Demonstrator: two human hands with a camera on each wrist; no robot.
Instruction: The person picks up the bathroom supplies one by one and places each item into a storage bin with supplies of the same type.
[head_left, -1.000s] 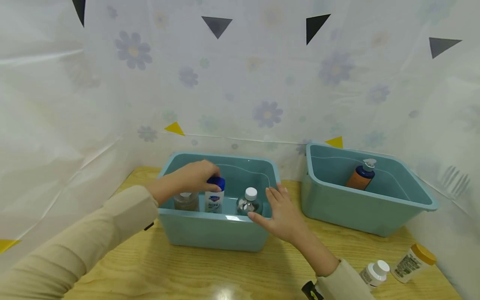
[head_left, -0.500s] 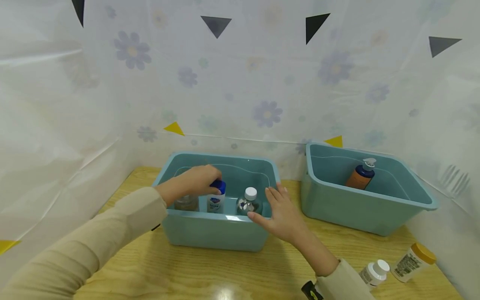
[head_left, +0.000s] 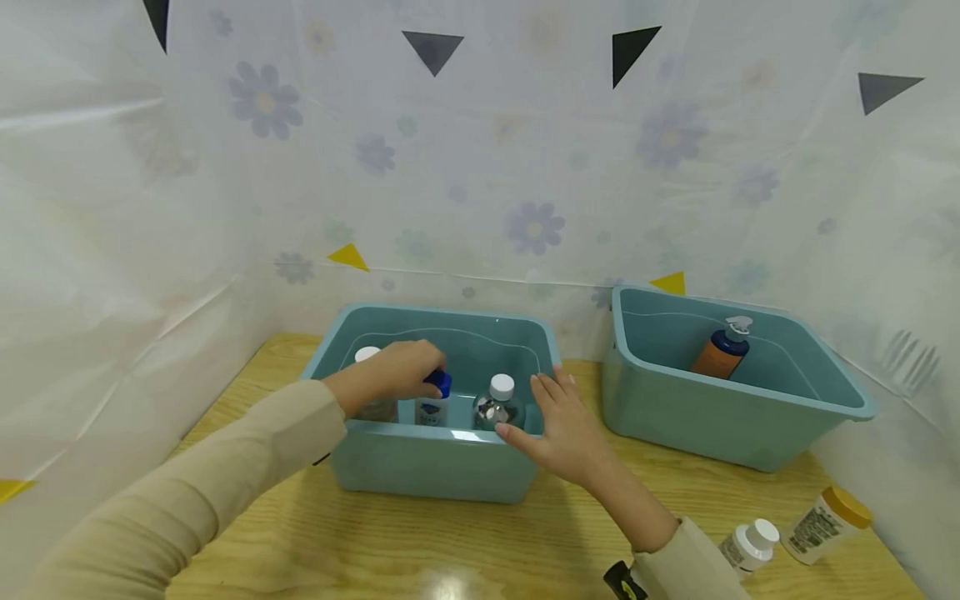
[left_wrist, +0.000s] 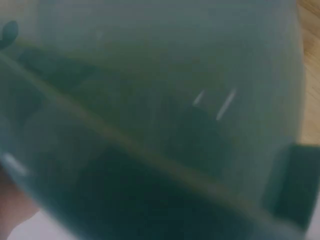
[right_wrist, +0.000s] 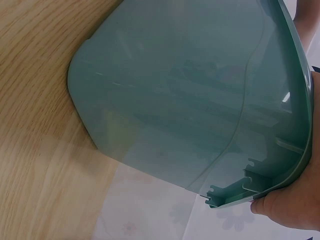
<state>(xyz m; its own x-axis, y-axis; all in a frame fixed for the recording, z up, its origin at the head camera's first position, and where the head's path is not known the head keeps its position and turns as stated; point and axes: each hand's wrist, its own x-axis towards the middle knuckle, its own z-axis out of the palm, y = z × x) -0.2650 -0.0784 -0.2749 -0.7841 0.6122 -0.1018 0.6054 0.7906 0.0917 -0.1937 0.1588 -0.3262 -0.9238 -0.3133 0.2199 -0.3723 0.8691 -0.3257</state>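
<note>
My left hand [head_left: 405, 368] reaches into the left teal bin [head_left: 431, 465] and holds a white bottle [head_left: 431, 412] by its dark blue cap. The bottle stands near the front wall, partly behind my fingers. To its left is a clear bottle [head_left: 378, 410] with a white cap, mostly covered by my hand. On its right side sits another clear, white-capped bottle [head_left: 501, 407]. My right hand [head_left: 561, 435] rests on the bin's front right corner, fingers extended along the rim and thumb at the front edge. Bin wall [left_wrist: 150, 100] fills the left wrist view.
A second teal bin [head_left: 712, 425] at the right contains a pump bottle [head_left: 720, 354] with an orange label. Near the table's right edge lie a small white bottle [head_left: 750, 546] and a white jar with a yellow lid [head_left: 828, 525].
My left hand has shifted right and slightly lower with the blue-capped bottle, which sits a little lower. The left clear bottle's white cap now shows above my wrist. My right hand stays put.
</note>
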